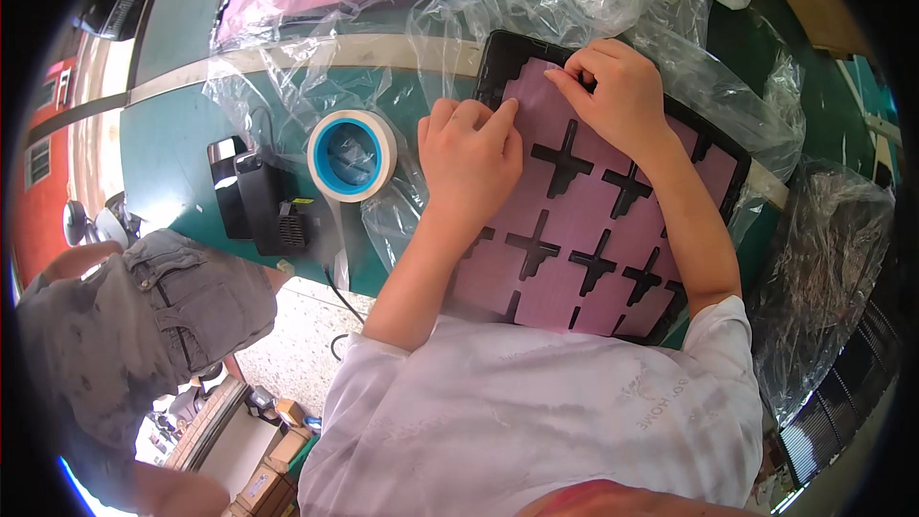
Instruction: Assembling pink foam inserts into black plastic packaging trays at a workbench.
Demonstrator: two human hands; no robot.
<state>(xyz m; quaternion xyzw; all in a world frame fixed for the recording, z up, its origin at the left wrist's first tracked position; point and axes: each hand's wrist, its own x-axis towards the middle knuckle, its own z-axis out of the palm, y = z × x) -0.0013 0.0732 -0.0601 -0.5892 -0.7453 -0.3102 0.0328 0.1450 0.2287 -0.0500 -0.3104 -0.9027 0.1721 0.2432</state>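
Loosely curled, any pinch impossible to tell, the left hand (469, 158) and right hand (617, 96) overlie a pink-faced black tray (500, 59), probably best handled with light fingertip pressure.

Shirt (536, 421): 1 pc., wht. w/ lt. grey shading in creases; cut looks loose. Print (661, 402): faint tone-on-tone lettering + motifs, scattered, mostly too pale/blurred to make out. L sleeve (375, 356): short, wht., ends nr. elbow. R sleeve (725, 330): ditto, hem slightly rumpled. L hand (469, 158), L forearm (414, 287): bare. R hand (617, 96), R forearm (697, 225): likewise bare.
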